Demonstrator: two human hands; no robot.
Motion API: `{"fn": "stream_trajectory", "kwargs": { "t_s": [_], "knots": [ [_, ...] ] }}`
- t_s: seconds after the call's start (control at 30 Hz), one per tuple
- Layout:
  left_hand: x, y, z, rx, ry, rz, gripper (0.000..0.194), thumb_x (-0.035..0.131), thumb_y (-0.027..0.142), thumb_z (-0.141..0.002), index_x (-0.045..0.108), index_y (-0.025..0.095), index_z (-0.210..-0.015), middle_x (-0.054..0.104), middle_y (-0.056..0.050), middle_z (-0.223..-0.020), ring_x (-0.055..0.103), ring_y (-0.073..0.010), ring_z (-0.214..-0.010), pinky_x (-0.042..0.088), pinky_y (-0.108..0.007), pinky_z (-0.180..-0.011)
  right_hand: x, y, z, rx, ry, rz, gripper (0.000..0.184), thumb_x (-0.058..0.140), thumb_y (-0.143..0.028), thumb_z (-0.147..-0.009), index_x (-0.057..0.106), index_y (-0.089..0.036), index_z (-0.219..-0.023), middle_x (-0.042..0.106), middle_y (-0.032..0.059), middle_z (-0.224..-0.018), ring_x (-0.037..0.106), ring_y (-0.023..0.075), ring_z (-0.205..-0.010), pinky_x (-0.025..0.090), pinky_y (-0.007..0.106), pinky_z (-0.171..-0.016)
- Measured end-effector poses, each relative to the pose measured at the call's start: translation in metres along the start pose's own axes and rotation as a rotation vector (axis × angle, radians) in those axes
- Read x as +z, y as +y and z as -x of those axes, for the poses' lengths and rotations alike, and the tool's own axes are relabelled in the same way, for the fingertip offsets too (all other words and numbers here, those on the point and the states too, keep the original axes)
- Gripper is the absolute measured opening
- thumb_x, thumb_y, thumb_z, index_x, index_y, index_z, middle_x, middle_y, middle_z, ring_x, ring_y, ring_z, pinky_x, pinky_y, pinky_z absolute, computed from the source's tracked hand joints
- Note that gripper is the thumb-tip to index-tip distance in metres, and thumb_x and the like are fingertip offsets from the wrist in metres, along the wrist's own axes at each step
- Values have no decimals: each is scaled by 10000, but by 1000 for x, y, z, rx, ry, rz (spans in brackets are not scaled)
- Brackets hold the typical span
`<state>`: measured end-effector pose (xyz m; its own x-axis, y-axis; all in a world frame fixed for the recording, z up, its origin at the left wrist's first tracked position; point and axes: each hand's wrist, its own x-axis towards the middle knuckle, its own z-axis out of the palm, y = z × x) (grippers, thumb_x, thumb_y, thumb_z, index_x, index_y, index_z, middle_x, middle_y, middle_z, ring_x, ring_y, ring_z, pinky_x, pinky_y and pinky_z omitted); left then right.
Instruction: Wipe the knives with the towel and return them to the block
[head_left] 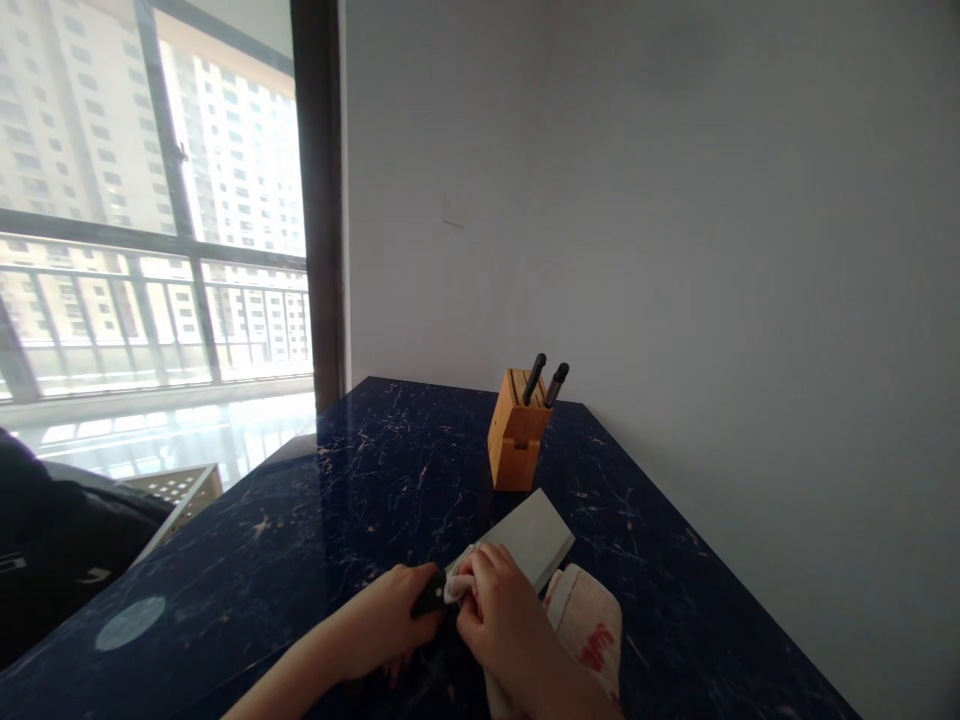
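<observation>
My left hand (386, 615) is closed round the black handle of a knife (430, 597) near the front of the dark marble table (315, 520). My right hand (502, 620) pinches a white cloth (459, 582) against the knife's blade, which is mostly hidden under it. Just behind the hands lies a grey rectangular sharpening stone (531, 537). A white towel with red print (589, 625) lies under and to the right of my right hand.
A wooden knife block (516, 435) with two black handles stands farther back, near the white wall on the right. At the left, a large window shows buildings, and a dark bag (52, 540) sits below the table's left edge.
</observation>
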<state>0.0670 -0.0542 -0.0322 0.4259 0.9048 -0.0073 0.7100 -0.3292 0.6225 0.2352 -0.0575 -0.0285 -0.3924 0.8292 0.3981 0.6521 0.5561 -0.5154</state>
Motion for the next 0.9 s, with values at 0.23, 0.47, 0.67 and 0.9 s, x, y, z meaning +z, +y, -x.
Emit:
{"fn": "stream_trajectory", "kwargs": {
  "t_s": [0.23,0.47,0.67,0.9],
  "knots": [
    [-2,2,0,1,-64,87,233,405,242,-761,548,178,-933,671,-4,-707,619,-151,-529,442,-223,-522,-1,-5,-2,-44,29,-40,283,382,-5,-687,490,-199,-861,513,31,-926,471,170,-905,386,302,-812],
    [1,-3,-1,-27,-25,-15,173,441,278,-739,556,184,-829,667,-12,-715,628,-160,-577,419,-208,-506,-2,-1,-3,75,-56,39,236,416,-2,-608,494,-190,-726,534,28,-794,489,184,-821,402,305,-746],
    [1,-2,-1,-1,-55,45,206,420,277,-758,550,185,-889,671,-12,-698,635,-172,-594,440,-228,-534,1,-5,-4,-25,29,-14,283,382,17,-653,499,-193,-802,521,29,-874,485,165,-865,396,295,-793],
    [0,1,0,-9,-11,-3,197,436,296,-757,559,184,-862,677,-33,-784,644,-199,-708,443,-247,-601,2,-5,-3,34,22,-20,280,395,20,-636,511,-195,-772,534,30,-845,496,180,-861,408,308,-782]
  ]
}}
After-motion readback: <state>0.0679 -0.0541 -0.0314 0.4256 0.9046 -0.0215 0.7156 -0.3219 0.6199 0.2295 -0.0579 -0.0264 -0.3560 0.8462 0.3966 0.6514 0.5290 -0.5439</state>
